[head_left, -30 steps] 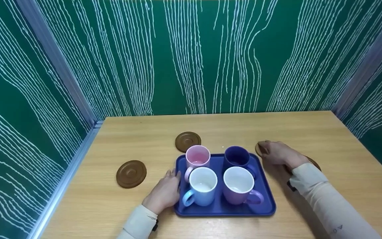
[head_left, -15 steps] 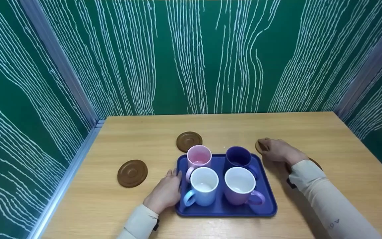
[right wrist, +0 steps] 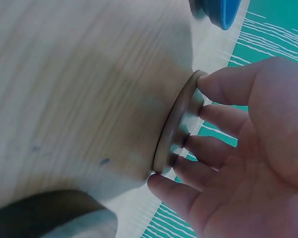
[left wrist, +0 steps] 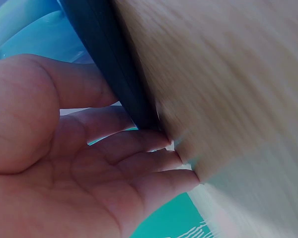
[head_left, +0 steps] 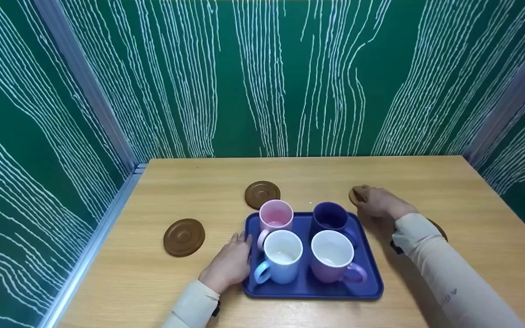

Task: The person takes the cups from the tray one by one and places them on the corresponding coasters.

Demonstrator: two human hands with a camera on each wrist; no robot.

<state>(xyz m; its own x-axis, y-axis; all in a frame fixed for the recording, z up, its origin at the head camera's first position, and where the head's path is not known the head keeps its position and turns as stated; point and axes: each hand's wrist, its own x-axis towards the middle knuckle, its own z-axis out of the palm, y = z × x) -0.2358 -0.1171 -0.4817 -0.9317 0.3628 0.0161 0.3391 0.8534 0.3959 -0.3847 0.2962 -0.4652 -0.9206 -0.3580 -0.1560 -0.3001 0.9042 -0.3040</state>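
My left hand (head_left: 229, 264) lies at the left rim of a blue tray (head_left: 306, 290); in the left wrist view the thumb touches the tray's edge (left wrist: 107, 54) and the other fingertips rest on the table. On the tray stand a pink mug (head_left: 266, 222), a dark blue mug (head_left: 318, 222), a light blue mug (head_left: 286, 272) and a purple mug (head_left: 327, 273). Beyond the tray's far right corner my right hand (head_left: 381, 202) holds a round brown coaster (right wrist: 179, 119) by its edge, thumb and fingertips spread around it, flat against the table.
Another brown coaster (head_left: 439, 228) is partly hidden under my right wrist. One coaster (head_left: 262, 193) lies behind the pink mug, and one more coaster (head_left: 184, 237) lies left of my left hand. Green walls (head_left: 299, 114) with white lines enclose the wooden table (head_left: 198, 182).
My right hand has slid slightly away toward the back of the table with its coaster. My left hand, the tray and the mugs keep their places; the view has shifted a little.
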